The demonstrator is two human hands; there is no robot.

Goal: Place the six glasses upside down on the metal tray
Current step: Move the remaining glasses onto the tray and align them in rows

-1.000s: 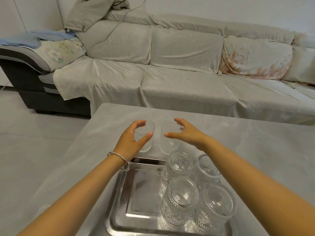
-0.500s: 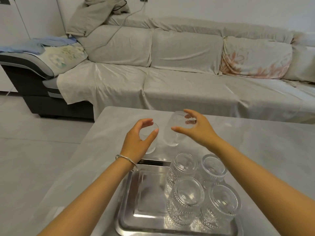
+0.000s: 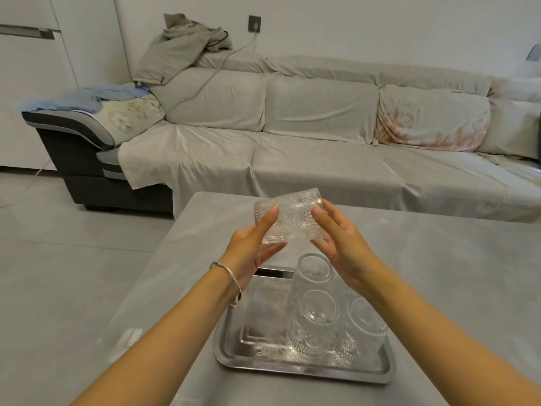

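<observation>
Both hands are raised over the grey table [image 3: 445, 259], each with a clear patterned glass. My left hand [image 3: 248, 253] grips the left glass [image 3: 265, 208], and my right hand [image 3: 342, 244] grips the right glass [image 3: 306, 219]. The two glasses are side by side, touching and tilted over. Below them lies the metal tray [image 3: 257, 345]. On its right half stand upside-down glasses: one at the back [image 3: 314, 268], one in front [image 3: 317, 312] and one at the right [image 3: 364, 319]. My right forearm hides the tray's back right part.
A long sofa [image 3: 322, 159] under a pale cover runs behind the table's far edge. Grey tiled floor [image 3: 73, 259] lies to the left of the table. The tray's left half [image 3: 263, 303] is bare metal.
Both glasses have left the table. My hands lifted them, brought them together and tipped them over. The view has tilted up a little.
</observation>
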